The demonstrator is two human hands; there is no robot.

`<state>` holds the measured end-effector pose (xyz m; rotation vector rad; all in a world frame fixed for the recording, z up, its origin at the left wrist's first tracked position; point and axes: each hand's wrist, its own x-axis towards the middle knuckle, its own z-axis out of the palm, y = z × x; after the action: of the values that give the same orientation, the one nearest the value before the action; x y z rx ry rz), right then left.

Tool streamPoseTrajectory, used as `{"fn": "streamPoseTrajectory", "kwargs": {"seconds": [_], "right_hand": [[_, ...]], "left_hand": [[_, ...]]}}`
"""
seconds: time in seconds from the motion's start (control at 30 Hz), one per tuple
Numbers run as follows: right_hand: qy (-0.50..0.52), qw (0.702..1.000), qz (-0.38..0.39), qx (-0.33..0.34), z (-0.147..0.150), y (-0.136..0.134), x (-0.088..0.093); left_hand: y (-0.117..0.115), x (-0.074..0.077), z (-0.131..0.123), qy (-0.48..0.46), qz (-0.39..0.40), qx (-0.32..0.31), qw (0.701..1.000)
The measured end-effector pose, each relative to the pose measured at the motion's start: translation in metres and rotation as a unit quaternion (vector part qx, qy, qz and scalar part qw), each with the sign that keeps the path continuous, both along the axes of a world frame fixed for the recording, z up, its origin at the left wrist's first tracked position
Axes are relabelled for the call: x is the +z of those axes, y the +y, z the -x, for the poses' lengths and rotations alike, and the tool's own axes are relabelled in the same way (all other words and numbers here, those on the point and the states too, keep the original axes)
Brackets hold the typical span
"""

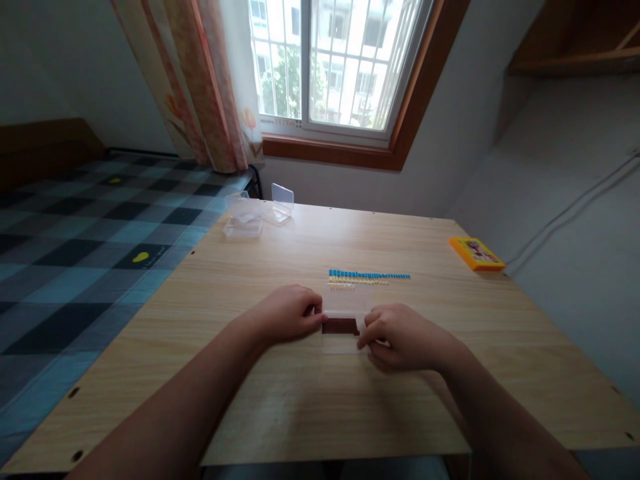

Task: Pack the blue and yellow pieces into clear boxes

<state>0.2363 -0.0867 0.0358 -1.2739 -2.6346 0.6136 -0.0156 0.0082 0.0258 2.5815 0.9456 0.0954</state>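
A small clear plastic box (345, 347) lies on the table before me, with dark brown pieces (340, 325) packed in a block inside it. My left hand (293, 315) is closed at the box's left edge, thumb and fingers gripping its side. On the right side of the box, my right hand (393, 335) is closed, its fingertips bent down beside the end of the brown pieces. Anything small between those fingertips is too hidden to make out. Just beyond the box, blue pieces (355, 274) lie in a row, with cream-coloured pieces (353, 281) in rows nearer me.
Clear plastic boxes (243, 228) stand at the table's far left, one with its lid (283, 193) raised. An orange-yellow box (477, 254) lies near the right edge of the wooden table (280, 413). A bed with a checked cover (125, 233) adjoins the left side.
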Motion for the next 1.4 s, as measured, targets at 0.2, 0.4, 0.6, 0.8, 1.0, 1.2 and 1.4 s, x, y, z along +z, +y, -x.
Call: {"fn": "streamPoseTrajectory", "kwargs": {"seconds": [0.2,0.4,0.6,0.8,1.0,1.2,1.4], "right_hand": [[-0.043,0.998,-0.003,-0.048,0.004,-0.002,0.005],[-0.09,0.991,-0.021,-0.092,0.008,-0.003,0.007],[-0.12,0.984,-0.032,-0.129,0.009,0.0,0.003],[-0.119,0.98,-0.055,-0.151,0.011,0.0,0.001],[-0.125,0.973,-0.064,-0.181,0.01,-0.001,0.003],[-0.14,0.973,-0.045,-0.18,0.014,-0.002,0.003],[-0.121,0.975,-0.04,-0.18,0.011,-0.001,0.003]], "left_hand": [[0.0,-0.002,0.0,0.0,0.002,-0.003,1.0],[-0.001,-0.001,-0.002,-0.001,0.009,-0.002,1.0],[-0.001,-0.001,-0.003,0.008,0.004,0.001,1.0],[-0.001,-0.003,-0.003,0.004,-0.001,-0.002,1.0],[-0.001,-0.005,-0.003,0.004,-0.007,-0.003,1.0],[-0.001,-0.005,-0.003,0.0,-0.008,-0.004,1.0],[-0.001,-0.004,-0.003,0.004,0.0,-0.005,1.0]]}}
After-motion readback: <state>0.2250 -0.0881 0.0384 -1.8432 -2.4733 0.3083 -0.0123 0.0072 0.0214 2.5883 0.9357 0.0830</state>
